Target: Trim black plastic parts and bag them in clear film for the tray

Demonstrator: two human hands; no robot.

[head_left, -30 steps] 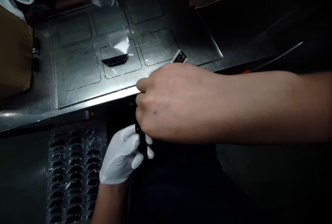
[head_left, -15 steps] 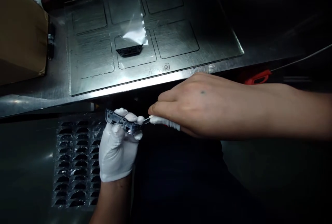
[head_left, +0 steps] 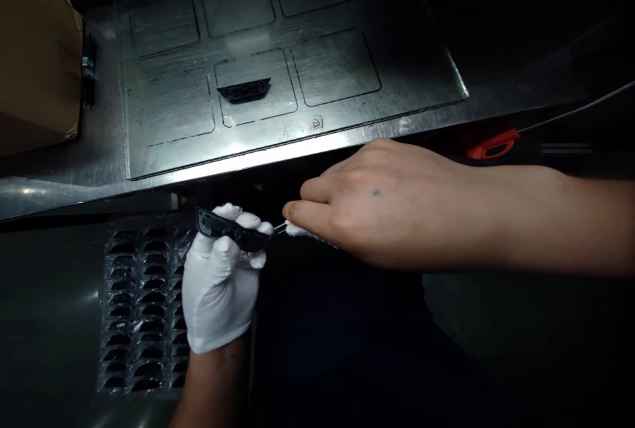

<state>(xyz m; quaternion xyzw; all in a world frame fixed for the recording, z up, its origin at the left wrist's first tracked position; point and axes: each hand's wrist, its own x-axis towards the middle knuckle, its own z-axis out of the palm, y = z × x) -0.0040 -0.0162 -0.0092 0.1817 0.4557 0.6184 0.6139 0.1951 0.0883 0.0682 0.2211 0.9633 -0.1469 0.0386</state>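
My left hand (head_left: 221,289), in a white glove, is closed on a dark plastic part (head_left: 233,231) shaped like a long trapezoid, holding it tilted below the bench edge. Fingers lie behind the part, and the thumb presses its near side. At the part's right end is my right hand (head_left: 367,203), its back bare and its fingers pinched together. From them juts a slim metal-tipped tool (head_left: 279,227), reaching the part's end; its handle is hidden. White cloth shows under these fingers. On the bench mat lies a similar dark part (head_left: 245,90).
A clear mat (head_left: 337,110) with rectangular outlines covers the metal bench. A cardboard box (head_left: 40,57) stands at left, beside a dark pen-like object (head_left: 88,71). Lower left, a clear plastic tray (head_left: 133,332) holds several dark pieces. A red handle (head_left: 493,145) with a cord sits right.
The clear plastic sheet that hung over the mat has mostly gone out of view at the top. In my left hand the dark part has turned slightly; my right hand stays at its end.
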